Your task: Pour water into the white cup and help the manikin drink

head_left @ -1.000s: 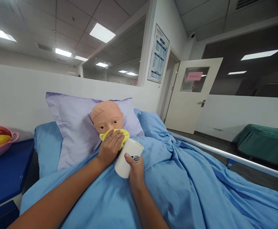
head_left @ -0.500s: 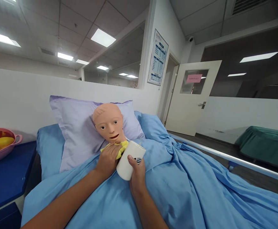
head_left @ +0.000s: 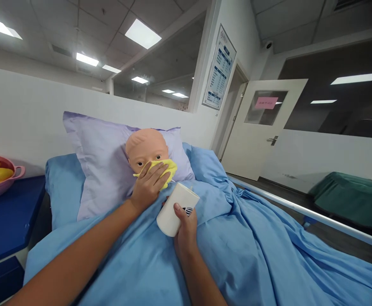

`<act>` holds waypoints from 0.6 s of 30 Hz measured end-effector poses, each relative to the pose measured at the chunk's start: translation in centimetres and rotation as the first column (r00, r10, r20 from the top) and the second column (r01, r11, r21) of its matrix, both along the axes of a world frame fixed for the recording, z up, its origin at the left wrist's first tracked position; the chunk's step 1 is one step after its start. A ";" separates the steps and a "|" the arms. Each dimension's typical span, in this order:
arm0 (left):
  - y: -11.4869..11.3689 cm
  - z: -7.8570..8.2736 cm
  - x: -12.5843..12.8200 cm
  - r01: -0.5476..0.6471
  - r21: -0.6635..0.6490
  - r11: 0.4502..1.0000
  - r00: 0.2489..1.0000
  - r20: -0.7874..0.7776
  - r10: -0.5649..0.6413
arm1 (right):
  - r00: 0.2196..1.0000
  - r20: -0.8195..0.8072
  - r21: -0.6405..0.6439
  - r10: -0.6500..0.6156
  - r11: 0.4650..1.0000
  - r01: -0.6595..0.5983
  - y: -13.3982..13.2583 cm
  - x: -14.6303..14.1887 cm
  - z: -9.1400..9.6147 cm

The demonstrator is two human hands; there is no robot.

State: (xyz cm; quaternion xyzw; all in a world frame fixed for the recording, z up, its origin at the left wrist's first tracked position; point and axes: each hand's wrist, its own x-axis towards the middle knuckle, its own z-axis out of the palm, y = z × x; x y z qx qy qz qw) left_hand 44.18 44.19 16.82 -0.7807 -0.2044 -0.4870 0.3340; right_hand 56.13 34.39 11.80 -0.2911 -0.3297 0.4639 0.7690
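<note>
A manikin head (head_left: 147,146) rests face up on a lilac pillow (head_left: 101,170). My left hand (head_left: 149,182) presses a yellow cloth (head_left: 170,168) over the manikin's mouth and lower face, its fingers laid across the cloth. The manikin's eyes show above the cloth's edge; its mouth is covered. In my right hand (head_left: 186,227) is a white cup (head_left: 174,212) with a dark striped mark, tilted, my thumb across its side. The cup is just below the cloth, over the blue blanket (head_left: 237,250). What the cup contains cannot be seen.
To the left, a pink basin (head_left: 1,187) holding yellow and red fruit-like items stands on a dark blue cabinet top (head_left: 10,225). A metal bed rail (head_left: 288,210) runs along the right side. Beyond are an open door (head_left: 262,136) and a green-covered object (head_left: 345,204).
My left hand has moved up with the yellow cloth, from the manikin's chin onto its mouth. The cup stays in my right hand, shifted slightly. The camera view has tilted a little.
</note>
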 end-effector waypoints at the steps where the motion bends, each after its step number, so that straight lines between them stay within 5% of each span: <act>1: 0.2 -0.5 0.2 -0.008 0.003 1.000 1.000 0.009 0.008 | 1.000 0.000 0.001 0.000 1.000 0.000 0.0 0.0 0.0; 18: -1.4 -4.1 0.1 0.121 -0.102 0.987 0.991 0.069 -0.115 | 0.999 0.034 0.072 -0.024 0.997 0.021 0.3 -0.4 -0.3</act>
